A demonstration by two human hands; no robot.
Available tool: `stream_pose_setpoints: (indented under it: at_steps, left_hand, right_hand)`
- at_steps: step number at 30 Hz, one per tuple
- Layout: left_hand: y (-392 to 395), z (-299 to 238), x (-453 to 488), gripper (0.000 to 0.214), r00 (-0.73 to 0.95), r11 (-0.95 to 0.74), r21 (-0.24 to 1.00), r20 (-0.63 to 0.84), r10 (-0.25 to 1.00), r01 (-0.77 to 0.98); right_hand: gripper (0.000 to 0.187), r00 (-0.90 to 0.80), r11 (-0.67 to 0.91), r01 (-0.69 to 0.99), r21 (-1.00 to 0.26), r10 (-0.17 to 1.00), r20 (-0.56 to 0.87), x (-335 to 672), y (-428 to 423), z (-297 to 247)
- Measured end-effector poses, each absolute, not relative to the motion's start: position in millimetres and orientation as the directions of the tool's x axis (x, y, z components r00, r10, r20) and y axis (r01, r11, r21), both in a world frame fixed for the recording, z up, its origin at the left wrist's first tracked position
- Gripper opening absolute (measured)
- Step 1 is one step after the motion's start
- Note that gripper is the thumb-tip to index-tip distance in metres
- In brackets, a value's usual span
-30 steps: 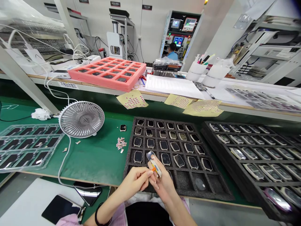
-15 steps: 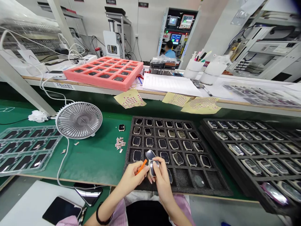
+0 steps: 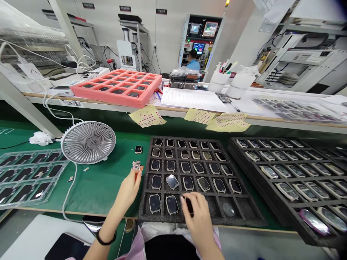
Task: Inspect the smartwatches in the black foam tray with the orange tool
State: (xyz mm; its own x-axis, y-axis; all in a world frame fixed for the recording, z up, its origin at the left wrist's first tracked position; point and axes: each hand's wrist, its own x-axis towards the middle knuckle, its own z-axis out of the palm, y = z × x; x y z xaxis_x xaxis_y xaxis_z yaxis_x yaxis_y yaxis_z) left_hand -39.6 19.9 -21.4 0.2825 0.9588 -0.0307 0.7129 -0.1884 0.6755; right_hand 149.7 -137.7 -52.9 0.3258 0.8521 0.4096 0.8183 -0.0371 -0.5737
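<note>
Near your front edge of the desk (image 3: pixel 97 202): one black foam tray (image 3: pixel 213 206), six pockets across. Front row: two watches (image 3: pixel 171 204) in the first pockets from the left, a third dark watch (image 3: pixel 189 206) under your right hand (image 3: pixel 197 213), a clear disc (image 3: pixel 228 209) in the fifth. Right hand: thumb and fingers apart, either side of that third watch; whether they grip it, you cannot tell from here. Four rows behind: a watch in every pocket.

Left hand (image 3: pixel 135 174): fingertips together on an orange tool (image 3: pixel 141 168), at the pile of pale slips (image 3: pixel 137 164). Done: judged unclear, watches lying face up. Left: the slips remain undistributed.

Left of desk: clear tray (image 3: pixel 52 187) of dark parts, grey fan (image 3: pixel 89 141). Behind the pile: a lone watch (image 3: pixel 138 149). Right: a second tray of watches (image 3: pixel 235 155).

Above the back edge: shelf (image 3: pixel 173 108), red foam tray (image 3: pixel 143 102), ruled paper (image 3: pixel 192 99), pen cup (image 3: pixel 217 81). Far wall: a person in blue (image 3: pixel 193 64) before lit screens (image 3: pixel 198 48).
</note>
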Motion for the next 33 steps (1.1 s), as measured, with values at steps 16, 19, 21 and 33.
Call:
stream_pose_setpoints:
  at_steps: [16, 19, 21, 33]
  left_hand:
    - [-13, -18, 35, 0.039, 0.690, -0.575, 0.467, -0.111, 0.715, 0.671]
    - [-13, -15, 40, 0.038, 0.695, -0.595, 0.407, -0.159, 0.701, 0.693]
    - [-13, -11, 40, 0.036, 0.689, -0.581, 0.414, -0.180, 0.702, 0.701]
    - [-37, 5, 31, 0.040, 0.834, -0.011, 0.986, -0.135, 0.535, 0.166]
  right_hand:
    - [0.017, 0.520, -0.107, 0.349, -0.931, 0.849, 0.097, 168, -133, -51]
    - [0.025, 0.614, -0.054, 0.029, -0.998, 0.789, -0.024, 172, -126, -45]
    - [0.026, 0.575, -0.029, -0.188, -0.982, 0.807, -0.134, 173, -121, -39]
    - [0.026, 0.329, 0.051, -0.651, -0.757, 0.918, -0.221, 159, -95, -5]
